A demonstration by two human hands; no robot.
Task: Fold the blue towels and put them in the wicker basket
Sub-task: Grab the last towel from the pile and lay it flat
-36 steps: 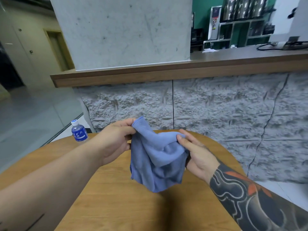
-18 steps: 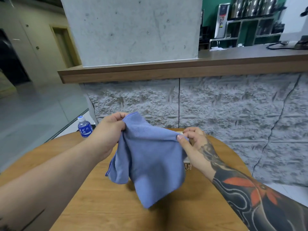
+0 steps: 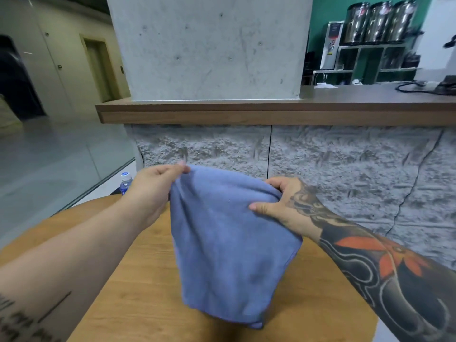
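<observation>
While the left hand [image 3: 153, 191] and right hand [image 3: 283, 203] each pinch a top corner, fingers clamped, the soft, napped blue towel [image 3: 229, 245] hangs above the round wooden table [image 3: 138, 299], before a rough stone-faced counter [image 3: 345, 164].

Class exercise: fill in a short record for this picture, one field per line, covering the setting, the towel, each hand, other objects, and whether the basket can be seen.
setting: round wooden table in front of a stone-faced counter
towel: blue towel, held up by its top edge, hanging over the table
left hand: left hand pinching the towel's top left corner
right hand: right hand gripping the top right edge, thumb on the front
other objects: water bottle, at the table's far left edge
wicker basket: not visible
</observation>
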